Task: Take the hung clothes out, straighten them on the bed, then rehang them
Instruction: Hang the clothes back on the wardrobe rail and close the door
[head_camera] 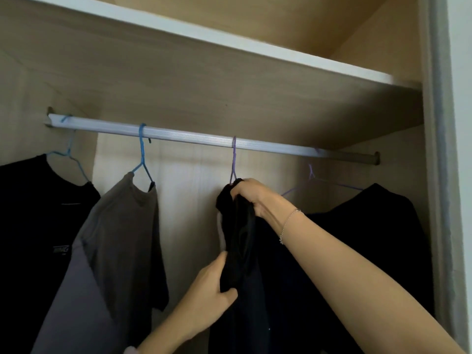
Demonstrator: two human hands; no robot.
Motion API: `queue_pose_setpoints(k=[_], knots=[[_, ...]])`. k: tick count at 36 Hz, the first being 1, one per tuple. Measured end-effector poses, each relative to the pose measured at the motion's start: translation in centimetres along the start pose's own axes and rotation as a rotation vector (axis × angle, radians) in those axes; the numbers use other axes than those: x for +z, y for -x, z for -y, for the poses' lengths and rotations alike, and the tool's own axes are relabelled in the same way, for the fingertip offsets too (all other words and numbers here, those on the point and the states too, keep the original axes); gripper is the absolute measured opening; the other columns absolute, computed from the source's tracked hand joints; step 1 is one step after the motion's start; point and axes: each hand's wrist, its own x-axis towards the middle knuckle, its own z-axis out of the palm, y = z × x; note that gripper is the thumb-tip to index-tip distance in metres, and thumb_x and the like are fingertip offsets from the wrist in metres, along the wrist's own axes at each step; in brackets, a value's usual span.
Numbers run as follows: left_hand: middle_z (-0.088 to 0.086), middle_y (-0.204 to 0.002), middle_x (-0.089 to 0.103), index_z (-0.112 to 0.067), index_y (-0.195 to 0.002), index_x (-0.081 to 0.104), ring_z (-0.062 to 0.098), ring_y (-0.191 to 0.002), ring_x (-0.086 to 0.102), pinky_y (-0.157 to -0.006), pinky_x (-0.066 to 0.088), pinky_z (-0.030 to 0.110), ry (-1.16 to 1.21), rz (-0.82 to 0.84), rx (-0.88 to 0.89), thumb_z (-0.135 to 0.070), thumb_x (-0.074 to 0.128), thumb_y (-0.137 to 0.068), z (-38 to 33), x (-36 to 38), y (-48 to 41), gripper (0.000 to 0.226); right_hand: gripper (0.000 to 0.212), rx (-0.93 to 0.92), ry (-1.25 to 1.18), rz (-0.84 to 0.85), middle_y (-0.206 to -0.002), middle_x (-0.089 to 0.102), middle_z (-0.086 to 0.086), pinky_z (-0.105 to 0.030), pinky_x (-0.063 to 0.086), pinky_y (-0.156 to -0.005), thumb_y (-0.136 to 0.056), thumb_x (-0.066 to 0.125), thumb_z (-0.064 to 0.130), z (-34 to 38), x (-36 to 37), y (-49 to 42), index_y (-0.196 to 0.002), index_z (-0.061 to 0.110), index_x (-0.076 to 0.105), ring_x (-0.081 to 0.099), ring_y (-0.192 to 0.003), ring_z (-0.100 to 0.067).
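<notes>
While four garments hang on the rail (194,137), the right hand (251,196) and left hand (212,287) grip the black garment (238,236) at frame centre on its purple hanger (233,162); whether it is leaving or returning I cannot tell.

A pale ribbed metal rail (189,137) ran across the middle of the frame, sloping down to the right beneath a white-edged wooden shelf (229,44). Hooked over it were a blue wire hanger (69,149) at far left, a second blue wire hanger (141,154) left of centre, a purple wire hanger (233,159) at centre and a second purple wire hanger (310,172) towards the right.
</notes>
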Motion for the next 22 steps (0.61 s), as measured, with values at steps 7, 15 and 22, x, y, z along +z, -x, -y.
queue_pose_setpoints(k=[7, 15, 22], knots=[[-0.018, -0.117, 0.061, -0.053, -0.114, 0.039, -0.004, -0.106, 0.059, -0.089, 0.05, 0.016, -0.022, -0.077, -0.08, -0.004, 0.056, -0.086, -0.2, -2.1, 2.2, 0.059, 0.015, -0.028, -0.028, 0.152, -0.066, 0.051, -0.011, -0.015, 0.045, -0.037, -0.081, 0.045, -0.01, 1.1, 2.3, 0.8, -0.073, 0.002, 0.049, 0.056, -0.039, -0.017], [-0.012, -0.114, 0.062, -0.038, -0.117, 0.048, 0.002, -0.106, 0.06, -0.097, 0.049, 0.025, -0.147, -0.199, -0.164, -0.005, 0.055, -0.085, 0.5, -4.2, 4.5, 0.046, 0.012, -0.07, -0.073, 0.235, -0.085, 0.059, -0.014, -0.025, 0.052, -0.065, -0.084, 0.056, 0.002, 0.4, 4.7, 0.4, -0.096, 0.0, 0.055, 0.06, -0.071, -0.021], [-0.011, -0.11, 0.063, -0.027, -0.117, 0.052, -0.002, -0.1, 0.061, -0.09, 0.049, 0.015, -0.212, -0.196, -0.129, -0.012, 0.058, -0.087, 0.8, -4.2, 4.5, 0.034, 0.049, -0.18, 0.21, 0.15, -0.117, 0.06, -0.002, -0.036, 0.041, -0.099, -0.09, 0.052, 0.045, 0.3, -0.4, -0.2, -0.125, 0.011, 0.056, 0.056, -0.112, -0.021]])
